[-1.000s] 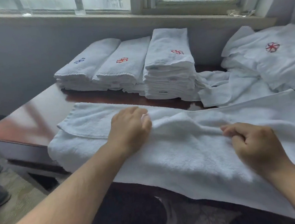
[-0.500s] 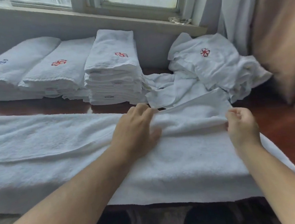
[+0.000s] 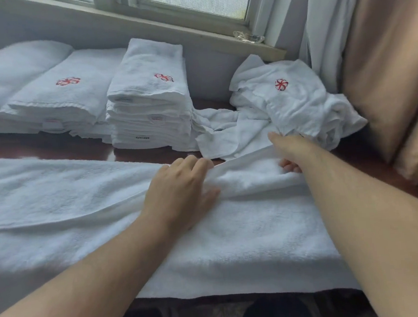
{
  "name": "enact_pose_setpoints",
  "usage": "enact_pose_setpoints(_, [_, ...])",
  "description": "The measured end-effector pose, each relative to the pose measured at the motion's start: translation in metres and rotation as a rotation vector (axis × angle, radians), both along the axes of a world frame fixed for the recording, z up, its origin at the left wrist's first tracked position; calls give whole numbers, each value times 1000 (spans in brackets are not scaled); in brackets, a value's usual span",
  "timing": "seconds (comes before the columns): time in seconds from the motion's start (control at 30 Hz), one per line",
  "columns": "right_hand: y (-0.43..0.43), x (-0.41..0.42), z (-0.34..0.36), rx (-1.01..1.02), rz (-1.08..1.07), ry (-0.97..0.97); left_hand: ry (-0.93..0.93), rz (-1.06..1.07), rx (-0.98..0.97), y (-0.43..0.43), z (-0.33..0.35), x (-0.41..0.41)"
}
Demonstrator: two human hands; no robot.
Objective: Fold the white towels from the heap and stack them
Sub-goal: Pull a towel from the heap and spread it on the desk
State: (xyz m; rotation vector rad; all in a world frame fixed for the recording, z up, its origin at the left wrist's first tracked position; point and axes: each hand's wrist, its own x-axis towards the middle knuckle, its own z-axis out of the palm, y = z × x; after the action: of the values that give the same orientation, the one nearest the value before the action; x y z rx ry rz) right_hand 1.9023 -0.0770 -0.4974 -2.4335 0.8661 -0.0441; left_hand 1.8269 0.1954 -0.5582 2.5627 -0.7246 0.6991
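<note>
We see a dark wooden table (image 3: 37,145) under a window. A large towel (image 3: 54,197) covers most of its near side, spread from left to right, and its near edge hangs over the table front. The far long edge of this towel is folded toward us on the left part. At the right a brown curtain (image 3: 384,67) hangs beside the table.

Behind the towel stand three piles of folded white towels along the wall: a left stack (image 3: 6,75), a middle stack (image 3: 66,95) and a tall stack (image 3: 148,113), the last two with a red emblem on top. Just to the right of the tall stack lies the heap (image 3: 299,105) of unfolded towels, touching it.

The left hand (image 3: 180,186) lies flat on the large towel, fingers nearly straight, pressing at the fold. The right hand (image 3: 290,151) grips the towel's far edge near the heap – thumb above, fingers curled below.

On the window sill (image 3: 191,31) sits a small glass dish (image 3: 249,38).
</note>
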Motion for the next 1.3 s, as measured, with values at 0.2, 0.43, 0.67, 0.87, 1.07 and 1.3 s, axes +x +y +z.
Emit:
enact_pose_setpoints(0.2, [-3,12,0,173,-19,105,-98,-33,25,0,4,-3])
enact_pose_setpoints(0.43, [-17,-15,24,671,-94,-463,-134,-20,4,1,4,-1])
enact_pose_setpoints(0.67, [-34,-128,-20,1144,-255,-997,-176,-74,67,1,-1,2])
enact_pose_setpoints(0.87, [-44,-148,-20,1183,-352,-688,-189,-222,61,-1,1,-2])
enact_pose_setpoints(1.07, [-33,-139,-11,1104,-350,-625,-126,-199,9,-1,4,-7])
enact_pose_setpoints(1.3, [-43,-129,-36,606,-488,-1027,-172,-175,81,-2,4,-6])
